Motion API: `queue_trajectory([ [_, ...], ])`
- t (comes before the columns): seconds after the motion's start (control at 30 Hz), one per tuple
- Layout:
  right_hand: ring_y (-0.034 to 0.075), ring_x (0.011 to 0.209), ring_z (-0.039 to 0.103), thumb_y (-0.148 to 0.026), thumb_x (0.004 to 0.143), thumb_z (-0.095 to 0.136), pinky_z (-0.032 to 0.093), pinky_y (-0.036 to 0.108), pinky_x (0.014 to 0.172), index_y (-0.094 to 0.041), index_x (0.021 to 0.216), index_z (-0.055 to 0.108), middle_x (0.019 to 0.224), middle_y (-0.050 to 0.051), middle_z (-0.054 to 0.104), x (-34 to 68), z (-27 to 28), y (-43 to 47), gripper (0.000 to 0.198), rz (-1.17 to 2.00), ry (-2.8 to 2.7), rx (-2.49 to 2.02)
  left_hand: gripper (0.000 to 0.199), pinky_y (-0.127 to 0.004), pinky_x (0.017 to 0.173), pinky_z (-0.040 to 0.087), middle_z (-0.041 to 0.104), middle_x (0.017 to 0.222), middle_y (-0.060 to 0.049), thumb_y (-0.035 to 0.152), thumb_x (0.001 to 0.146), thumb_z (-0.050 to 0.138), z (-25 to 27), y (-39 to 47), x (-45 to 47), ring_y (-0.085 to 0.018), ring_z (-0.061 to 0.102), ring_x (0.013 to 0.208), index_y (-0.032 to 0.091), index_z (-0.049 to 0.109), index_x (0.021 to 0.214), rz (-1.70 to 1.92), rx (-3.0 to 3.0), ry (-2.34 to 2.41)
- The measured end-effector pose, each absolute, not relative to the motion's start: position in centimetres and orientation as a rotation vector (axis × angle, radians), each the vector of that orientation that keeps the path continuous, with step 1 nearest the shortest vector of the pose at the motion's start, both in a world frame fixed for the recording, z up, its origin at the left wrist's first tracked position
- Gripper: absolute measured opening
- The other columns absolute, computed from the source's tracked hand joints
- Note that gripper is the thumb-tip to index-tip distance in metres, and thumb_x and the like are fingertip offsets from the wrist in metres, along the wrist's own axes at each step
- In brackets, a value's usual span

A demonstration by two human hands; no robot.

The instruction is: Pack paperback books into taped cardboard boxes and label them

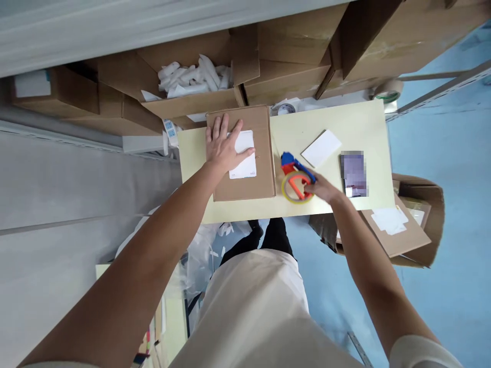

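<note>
The tape dispenser [301, 167] is blue and orange-red; the carton [264, 153] brown; its label [244, 164] white; tabletop [360, 133] cream.

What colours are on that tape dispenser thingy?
The tape dispenser is blue and orange-red; it shows best in the head view.

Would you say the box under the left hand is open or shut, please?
Shut on top: the cardboard box has a flat face with no raised flaps, and the left hand rests on it.
</note>
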State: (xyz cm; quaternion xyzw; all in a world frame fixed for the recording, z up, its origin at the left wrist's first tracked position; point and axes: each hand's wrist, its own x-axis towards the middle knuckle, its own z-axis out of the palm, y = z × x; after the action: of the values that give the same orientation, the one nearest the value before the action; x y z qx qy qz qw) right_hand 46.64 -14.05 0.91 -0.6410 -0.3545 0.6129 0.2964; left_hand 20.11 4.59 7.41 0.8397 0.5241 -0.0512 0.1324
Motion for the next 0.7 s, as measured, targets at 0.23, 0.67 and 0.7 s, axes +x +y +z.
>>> queue_trajectory([
  [0.23, 0.02, 0.09, 0.064, -0.01, 0.059, 0.055, 0.052, 0.036, 0.084, -0.023, 0.143, 0.039, 0.107, 0.004, 0.069, 37.8, -0.3, -25.8, 0.087, 1.651, -0.719, -1.692, 0.098, -0.054, 0.116, -0.001, 0.007, 0.162, -0.005, 0.071, 0.072, 0.055, 7.1, 4.6, 20.3, -0.034, -0.001, 0.147, 0.029, 0.016, 0.152, -0.158, 2.452, 1.536],
  [0.67, 0.022, 0.093, 0.062, -0.02, 0.058, 0.061, 0.054, 0.037, 0.074, -0.025, 0.122, 0.052, 0.116, 0.007, 0.063, 46.3, 0.6, -10.6, 0.064, 1.567, -0.657, -1.606, 0.106, -0.062, 0.106, 0.02, 0.027, 0.15, -0.024, 0.072, 0.065, 0.061, 9.6, -0.1, 17.7, -0.047, 0.022, 0.137, 0.014, 0.027, 0.147, -0.078, 2.238, 1.918],
  [0.7, 0.022, 0.09, 0.062, -0.02, 0.058, 0.062, 0.054, 0.037, 0.073, -0.025, 0.121, 0.052, 0.115, 0.007, 0.064, 47.3, 1.0, -8.6, 0.064, 1.656, -0.698, -1.626, 0.105, -0.061, 0.108, 0.019, 0.024, 0.152, -0.023, 0.072, 0.065, 0.061, 9.6, -0.2, 18.0, -0.045, 0.02, 0.138, 0.014, 0.028, 0.146, -0.071, 2.292, 1.863],
])
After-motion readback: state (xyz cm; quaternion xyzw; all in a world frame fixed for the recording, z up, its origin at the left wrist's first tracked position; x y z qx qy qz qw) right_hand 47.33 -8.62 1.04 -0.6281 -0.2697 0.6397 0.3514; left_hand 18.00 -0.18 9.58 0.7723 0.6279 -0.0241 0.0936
